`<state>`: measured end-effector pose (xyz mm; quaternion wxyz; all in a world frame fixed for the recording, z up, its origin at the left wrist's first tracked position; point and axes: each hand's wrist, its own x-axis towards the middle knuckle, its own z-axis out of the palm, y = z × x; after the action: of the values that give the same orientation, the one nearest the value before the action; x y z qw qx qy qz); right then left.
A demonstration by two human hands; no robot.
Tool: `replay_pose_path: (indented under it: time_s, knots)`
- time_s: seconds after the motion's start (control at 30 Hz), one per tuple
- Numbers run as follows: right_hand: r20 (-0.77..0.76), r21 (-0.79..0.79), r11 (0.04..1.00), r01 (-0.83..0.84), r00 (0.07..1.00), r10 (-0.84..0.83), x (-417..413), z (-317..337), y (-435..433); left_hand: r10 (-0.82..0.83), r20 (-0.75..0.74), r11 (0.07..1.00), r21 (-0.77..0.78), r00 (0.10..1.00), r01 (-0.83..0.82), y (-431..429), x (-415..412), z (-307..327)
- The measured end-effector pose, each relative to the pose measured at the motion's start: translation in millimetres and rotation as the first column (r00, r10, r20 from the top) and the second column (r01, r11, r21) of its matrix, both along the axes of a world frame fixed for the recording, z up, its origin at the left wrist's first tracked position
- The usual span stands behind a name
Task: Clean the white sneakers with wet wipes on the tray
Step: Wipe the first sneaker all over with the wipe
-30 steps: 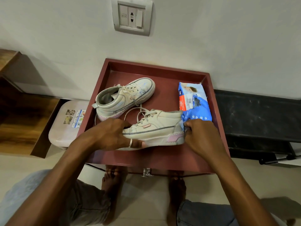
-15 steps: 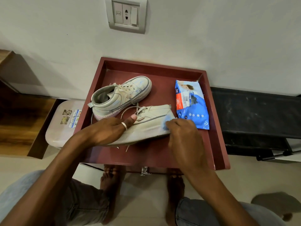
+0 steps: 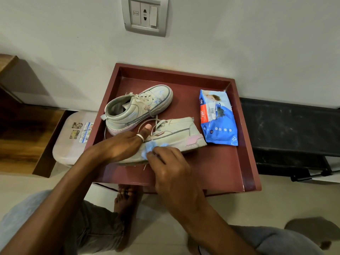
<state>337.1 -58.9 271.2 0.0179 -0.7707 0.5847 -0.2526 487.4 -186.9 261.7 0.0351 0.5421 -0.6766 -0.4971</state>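
Two white sneakers lie in a dark red tray [image 3: 246, 162]. The near sneaker [image 3: 176, 133] lies tilted on its side, heel with a pink patch pointing right. My left hand [image 3: 119, 146] grips its toe end, thumb up by the laces. My right hand [image 3: 169, 162] pinches a crumpled blue wet wipe [image 3: 150, 147] against the sneaker's side near the middle. The far sneaker [image 3: 139, 107] stands upright behind, toe toward the back right. A blue wet wipes pack [image 3: 219, 120] lies flat at the tray's right side.
The tray stands against a white wall with a socket plate [image 3: 145, 15]. A pale plastic box [image 3: 75, 137] sits left of the tray, a wooden shelf [image 3: 22, 137] further left, a black bench [image 3: 294, 129] to the right. My bare feet [image 3: 125, 201] are under the tray.
My right hand slid the blue wipe from the heel leftward along the sneaker's side to its middle. The near sneaker tipped over more onto its side under my left hand.
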Motion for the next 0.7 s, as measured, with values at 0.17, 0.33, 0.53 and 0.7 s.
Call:
replay_pose_path:
  time_s: [0.17,0.33,0.53,0.7]
  knots:
    - [-0.045,0.033,0.979,0.2,0.979,-0.198,-40.9,-3.4,-18.1,0.006,0.064,1.0,0.021,0.998,-0.008,-1.8,1.8,-0.5]
    - [0.024,-0.048,0.989,0.14,0.99,-0.139,-5.3,3.2,-7.2,-0.01,0.063,0.999,0.035,0.998,0.007,-2.2,-1.7,4.8]
    - [-0.066,-0.026,0.999,-0.045,0.997,0.043,2.2,2.7,-4.2,-0.071,0.058,0.997,-0.004,0.996,0.072,1.8,-9.0,13.0]
    - [0.017,0.024,0.964,0.264,0.964,-0.264,-30.3,-5.1,-22.1,-0.042,0.089,0.999,0.032,0.995,0.04,-0.6,-10.4,10.4]
